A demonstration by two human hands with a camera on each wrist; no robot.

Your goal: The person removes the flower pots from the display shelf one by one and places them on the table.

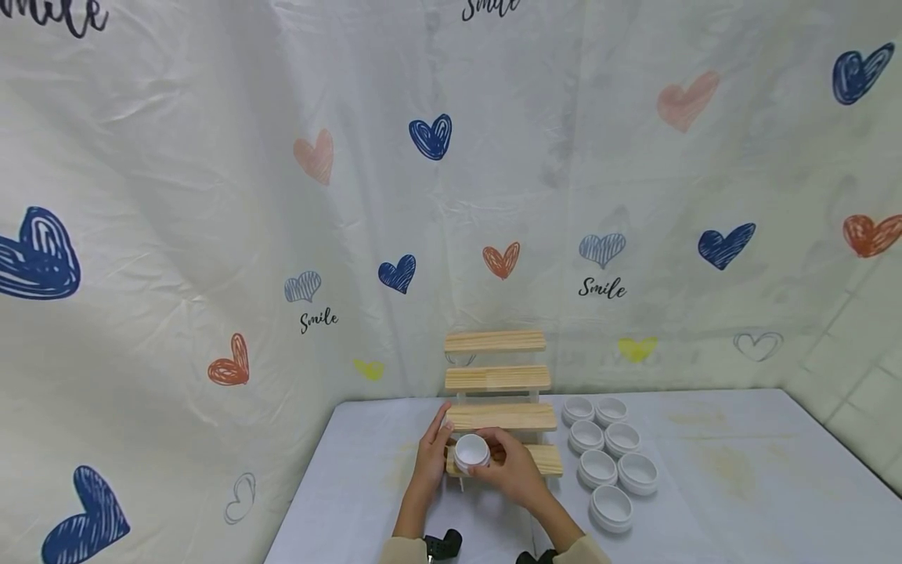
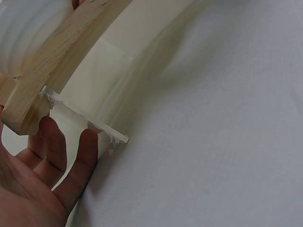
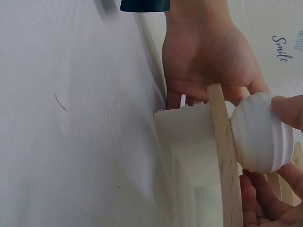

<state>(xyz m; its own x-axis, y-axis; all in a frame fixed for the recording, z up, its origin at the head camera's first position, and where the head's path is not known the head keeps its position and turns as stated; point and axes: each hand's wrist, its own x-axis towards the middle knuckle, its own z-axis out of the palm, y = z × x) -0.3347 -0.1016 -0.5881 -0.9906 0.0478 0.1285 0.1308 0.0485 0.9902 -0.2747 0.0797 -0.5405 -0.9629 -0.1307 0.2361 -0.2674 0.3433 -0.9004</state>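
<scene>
A stepped display rack (image 1: 502,417) with light wooden slats and pale side supports stands on the table. On its lowest slat, at the left end, sits a small white round jar (image 1: 470,462), its top facing up. My right hand (image 1: 516,472) pinches this jar from the right, thumb in front and fingers behind. In the right wrist view the jar (image 3: 255,132) rests against the slat (image 3: 226,165). My left hand (image 1: 427,460) holds the rack's left side. The left wrist view has its curled fingers (image 2: 86,151) beside the slat end and the clear support.
Several white jars (image 1: 611,507) stand in two rough columns on the table right of the rack. The white-covered table (image 1: 705,509) extends further right. Behind it hangs a pale curtain (image 1: 535,196) printed with hearts and "Smile".
</scene>
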